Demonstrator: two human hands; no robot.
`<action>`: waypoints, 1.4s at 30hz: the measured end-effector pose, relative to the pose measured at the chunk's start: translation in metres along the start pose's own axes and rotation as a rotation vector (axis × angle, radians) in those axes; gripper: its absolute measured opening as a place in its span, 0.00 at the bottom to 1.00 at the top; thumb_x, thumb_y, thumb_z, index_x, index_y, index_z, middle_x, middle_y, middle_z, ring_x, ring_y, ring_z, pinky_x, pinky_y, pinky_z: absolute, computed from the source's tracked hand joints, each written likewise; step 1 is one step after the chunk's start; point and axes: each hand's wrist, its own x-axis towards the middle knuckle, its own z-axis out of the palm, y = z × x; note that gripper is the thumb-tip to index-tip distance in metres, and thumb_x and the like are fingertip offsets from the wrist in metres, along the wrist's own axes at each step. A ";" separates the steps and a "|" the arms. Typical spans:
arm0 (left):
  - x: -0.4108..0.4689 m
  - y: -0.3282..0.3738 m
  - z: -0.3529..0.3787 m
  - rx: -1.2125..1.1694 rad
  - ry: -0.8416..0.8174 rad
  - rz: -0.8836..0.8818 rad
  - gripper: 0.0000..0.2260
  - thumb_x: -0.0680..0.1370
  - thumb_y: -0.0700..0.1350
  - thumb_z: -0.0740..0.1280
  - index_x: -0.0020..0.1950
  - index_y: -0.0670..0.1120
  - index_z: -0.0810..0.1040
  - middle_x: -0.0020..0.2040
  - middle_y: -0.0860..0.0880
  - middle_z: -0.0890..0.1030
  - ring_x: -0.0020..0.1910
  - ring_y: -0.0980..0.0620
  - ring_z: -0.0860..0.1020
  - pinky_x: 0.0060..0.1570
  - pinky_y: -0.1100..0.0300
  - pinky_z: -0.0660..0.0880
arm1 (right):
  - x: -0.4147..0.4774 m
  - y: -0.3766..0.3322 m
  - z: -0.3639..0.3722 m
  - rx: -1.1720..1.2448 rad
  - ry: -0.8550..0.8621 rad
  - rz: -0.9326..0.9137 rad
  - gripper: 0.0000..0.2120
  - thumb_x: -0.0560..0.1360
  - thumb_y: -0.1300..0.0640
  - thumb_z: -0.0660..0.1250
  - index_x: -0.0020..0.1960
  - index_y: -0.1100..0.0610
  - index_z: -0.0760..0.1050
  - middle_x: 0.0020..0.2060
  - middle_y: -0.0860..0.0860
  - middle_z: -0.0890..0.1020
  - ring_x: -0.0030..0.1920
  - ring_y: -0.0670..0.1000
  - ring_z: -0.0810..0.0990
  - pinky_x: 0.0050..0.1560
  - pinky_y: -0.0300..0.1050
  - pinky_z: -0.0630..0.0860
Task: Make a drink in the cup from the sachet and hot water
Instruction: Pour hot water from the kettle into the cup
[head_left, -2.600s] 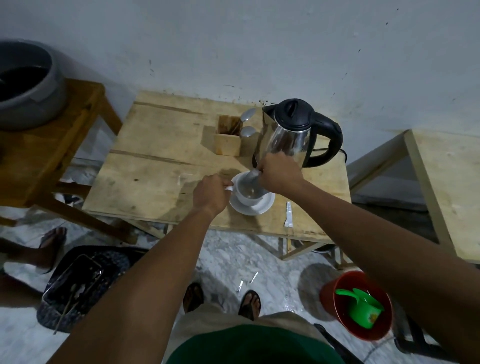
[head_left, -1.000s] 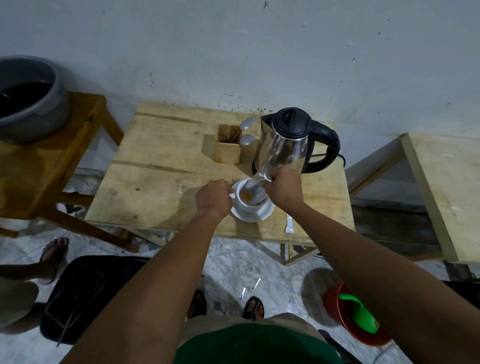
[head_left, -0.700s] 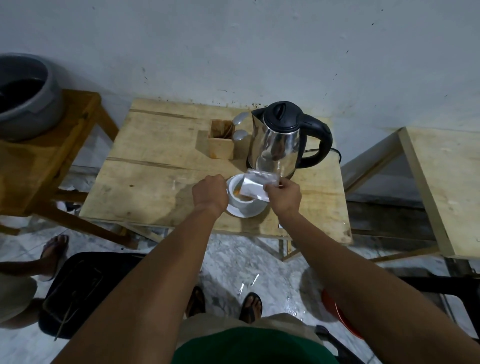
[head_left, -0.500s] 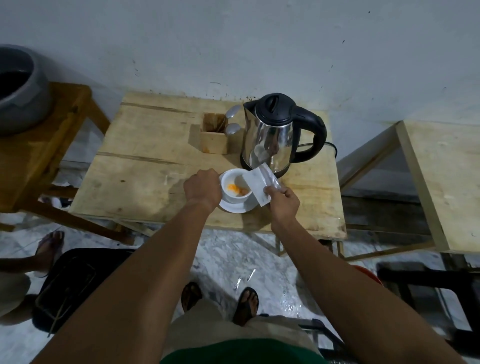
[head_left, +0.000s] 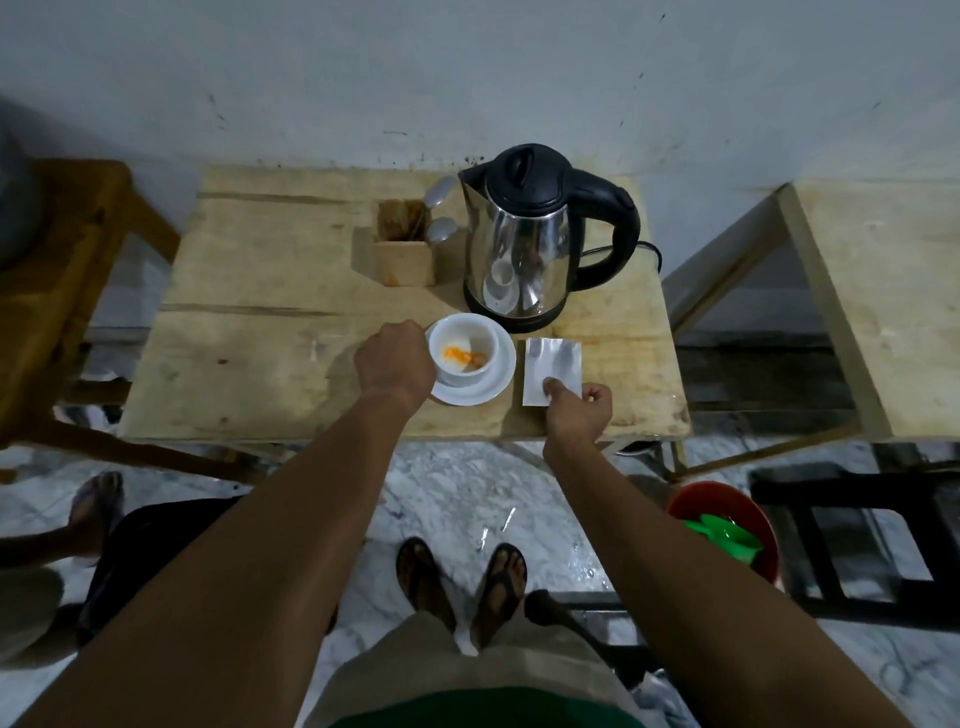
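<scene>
A white cup (head_left: 464, 347) with orange powder in its bottom stands on a white saucer (head_left: 497, 382) near the front of the wooden table (head_left: 260, 332). My left hand (head_left: 396, 364) is closed on the cup's left side, at the handle. The silver sachet (head_left: 550, 370) lies flat on the table just right of the saucer, and my right hand (head_left: 576, 413) pinches its near edge. A steel kettle (head_left: 524, 244) with a black lid and handle stands behind the cup.
A small wooden box (head_left: 402, 249) and two metal shakers (head_left: 441, 231) stand left of the kettle. Another table (head_left: 883, 312) is to the right, a wooden stool (head_left: 57, 280) to the left. On the floor sit a red bucket (head_left: 719, 519) with a green scoop and another person's foot (head_left: 96, 506).
My right hand tipped the sachet over the cup, then drew it away to the right and lowered it flat onto the table. Orange powder now shows in the cup. My left hand stayed on the cup.
</scene>
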 end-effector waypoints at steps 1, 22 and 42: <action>0.002 -0.001 0.000 0.002 -0.003 0.006 0.11 0.78 0.42 0.66 0.60 0.44 0.81 0.58 0.41 0.82 0.57 0.39 0.81 0.51 0.50 0.76 | -0.001 0.000 0.003 -0.024 0.023 -0.020 0.18 0.70 0.64 0.74 0.44 0.56 0.64 0.38 0.54 0.72 0.35 0.53 0.69 0.34 0.44 0.69; 0.017 -0.015 -0.023 0.009 -0.212 0.166 0.14 0.77 0.44 0.69 0.61 0.43 0.76 0.61 0.42 0.79 0.60 0.40 0.79 0.49 0.52 0.73 | -0.041 -0.024 0.022 -0.329 0.170 -0.418 0.17 0.74 0.60 0.72 0.62 0.58 0.77 0.59 0.55 0.81 0.61 0.56 0.78 0.56 0.41 0.69; 0.035 0.010 -0.048 0.232 -0.397 0.156 0.18 0.73 0.45 0.72 0.62 0.46 0.74 0.58 0.45 0.78 0.53 0.46 0.78 0.44 0.55 0.71 | 0.014 -0.181 0.043 -0.533 -0.170 -0.785 0.18 0.80 0.44 0.58 0.57 0.56 0.77 0.52 0.52 0.81 0.52 0.54 0.78 0.49 0.48 0.72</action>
